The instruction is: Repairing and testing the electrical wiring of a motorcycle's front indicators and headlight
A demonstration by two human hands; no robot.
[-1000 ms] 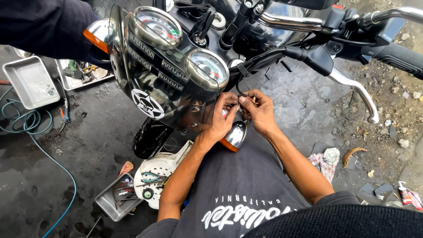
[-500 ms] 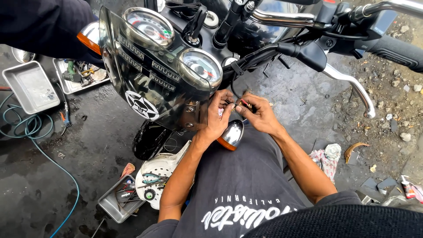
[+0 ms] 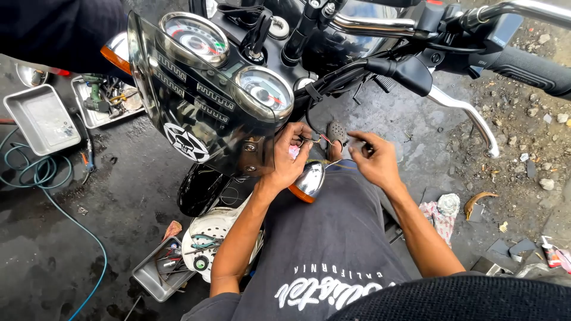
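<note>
Since a moment ago the hands have drawn apart: left hand [image 3: 289, 159] pinches thin red-and-black wires [image 3: 317, 140] beside the chrome turn-signal lamp [image 3: 309, 180], while right hand [image 3: 373, 160] grips their far end, keeping them taut.

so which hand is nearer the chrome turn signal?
Left. The left hand sits right above the chrome turn signal, apparently touching its top. The right hand is off to the side, apart from it, pinching thin wires.
</note>
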